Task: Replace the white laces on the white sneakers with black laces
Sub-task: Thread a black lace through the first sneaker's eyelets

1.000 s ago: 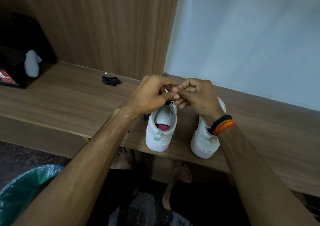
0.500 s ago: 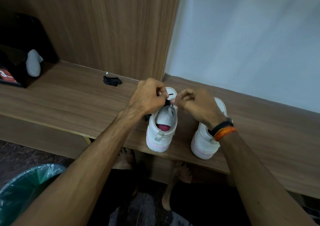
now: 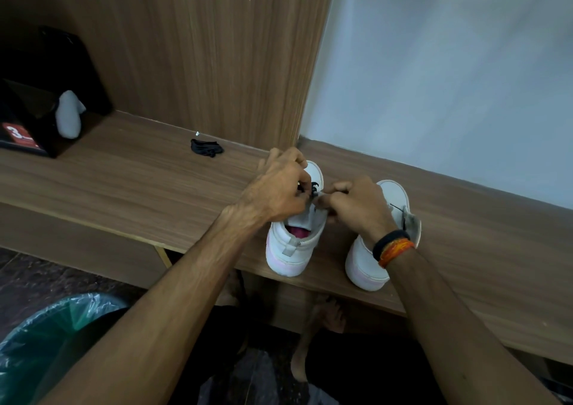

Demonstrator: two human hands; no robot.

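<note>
Left sneaker (image 3: 290, 249) on the worktop (image 3: 124, 187), heel toward me, toe at 12 o'clock; long axis runs roughly 6 to 12. Black lace (image 3: 313, 187) shows over the eyelet rows near the toe, directly under both hands. My left hand (image 3: 279, 190) has its fingers curled and pinching the lace from the 9 o'clock side. My right hand (image 3: 356, 206) has its fingers curled too, pinching at the lace or the eyelet flap from 3 o'clock; which one, I cannot tell. Both hands sit equally close and meet above the tongue.

Judgement: threading in progress on this shoe, low eyelets; the next pull should go along the shoe's axis, back toward 6.

Right sneaker (image 3: 372, 265) stands just beside at 3 o'clock, parallel, a dark lace strand (image 3: 398, 208) visible. A spare black lace bundle (image 3: 206, 148) lies at 10 o'clock, well apart. Black box (image 3: 28, 138) far at 9 o'clock; lined bin (image 3: 46, 336) at 7.
</note>
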